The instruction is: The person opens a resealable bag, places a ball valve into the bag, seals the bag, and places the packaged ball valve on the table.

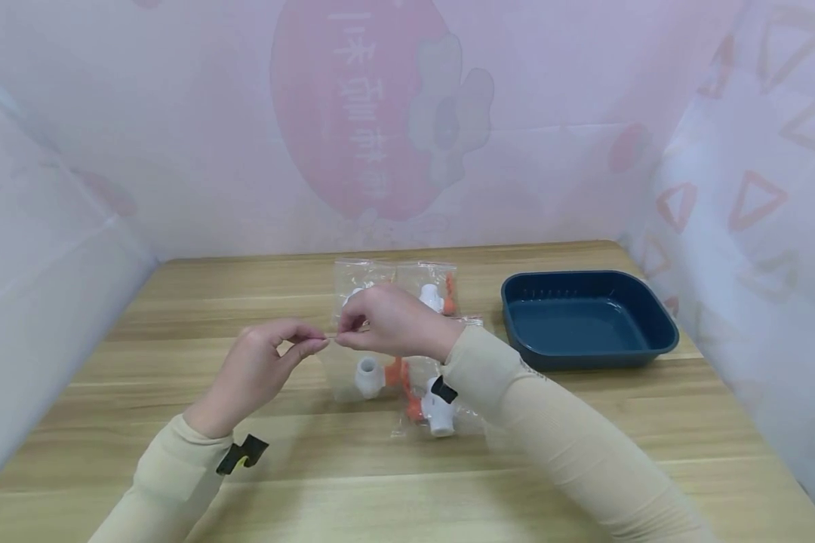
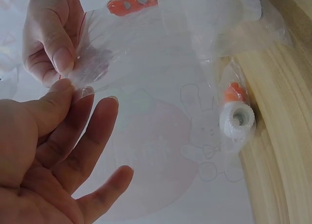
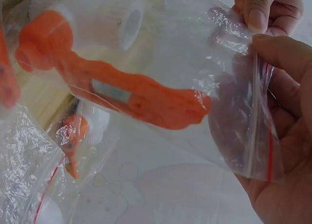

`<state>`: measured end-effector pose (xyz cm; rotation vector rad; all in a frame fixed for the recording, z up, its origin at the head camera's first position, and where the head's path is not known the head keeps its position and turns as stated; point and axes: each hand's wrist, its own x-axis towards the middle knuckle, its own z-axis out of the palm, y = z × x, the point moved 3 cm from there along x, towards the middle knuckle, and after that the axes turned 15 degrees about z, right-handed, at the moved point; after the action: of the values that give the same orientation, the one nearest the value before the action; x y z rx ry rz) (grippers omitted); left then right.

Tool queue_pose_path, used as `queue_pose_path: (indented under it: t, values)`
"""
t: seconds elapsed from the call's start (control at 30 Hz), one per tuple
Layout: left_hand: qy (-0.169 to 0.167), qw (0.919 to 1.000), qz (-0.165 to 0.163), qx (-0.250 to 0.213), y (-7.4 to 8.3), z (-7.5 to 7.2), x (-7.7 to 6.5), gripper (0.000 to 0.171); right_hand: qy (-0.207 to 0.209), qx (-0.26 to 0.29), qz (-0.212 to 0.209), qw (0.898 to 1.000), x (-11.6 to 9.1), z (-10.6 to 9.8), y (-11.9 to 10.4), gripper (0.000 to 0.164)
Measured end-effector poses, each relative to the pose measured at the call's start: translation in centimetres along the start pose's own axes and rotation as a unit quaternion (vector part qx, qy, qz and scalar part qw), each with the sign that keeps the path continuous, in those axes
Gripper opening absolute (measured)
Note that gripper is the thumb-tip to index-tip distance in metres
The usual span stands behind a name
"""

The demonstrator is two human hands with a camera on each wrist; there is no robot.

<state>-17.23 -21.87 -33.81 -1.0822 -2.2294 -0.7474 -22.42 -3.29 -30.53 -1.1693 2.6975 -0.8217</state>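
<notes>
Both hands pinch the top edge of a clear zip bag (image 3: pixel 239 151) with a red seal line. Inside it is a ball valve (image 1: pixel 369 377) with a white body and an orange handle (image 3: pixel 156 99). My left hand (image 1: pixel 258 369) holds one corner between thumb and index finger, its other fingers spread in the left wrist view. My right hand (image 1: pixel 401 320) pinches the edge close beside it, fingertips nearly meeting. Near them on the table lie more bagged valves: a front one (image 1: pixel 440 411), a back right one (image 1: pixel 432 298) and a back left one partly hidden behind my right hand.
A dark blue rectangular tray (image 1: pixel 587 354) stands on the right of the wooden table (image 1: pixel 143 339). Pale printed cloth walls (image 1: pixel 210 151) enclose the back and sides.
</notes>
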Motion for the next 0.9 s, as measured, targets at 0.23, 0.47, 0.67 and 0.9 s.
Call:
queue_pose_path:
  t: [0.23,0.47,0.67,0.9]
  values:
    - [-0.005,0.9997,-0.022,-0.012,0.1,0.1,-0.1,0.015,-0.005,0.015,0.004,1.0,0.0,0.2,0.1,0.012]
    - [-0.008,0.999,-0.04,-0.017,0.2,0.2,0.0,0.013,-0.017,0.034,0.027,0.999,-0.3,0.0,0.6,0.01]
    - [-0.001,0.9991,-0.042,-0.013,0.1,-0.1,-0.2,0.016,-0.019,0.034,0.049,0.998,-0.7,-0.5,1.4,0.011]
    - [-0.005,0.9991,-0.041,-0.012,0.3,-0.2,-0.3,0.016,-0.013,0.024,0.028,0.999,-0.8,-0.5,1.5,0.012]
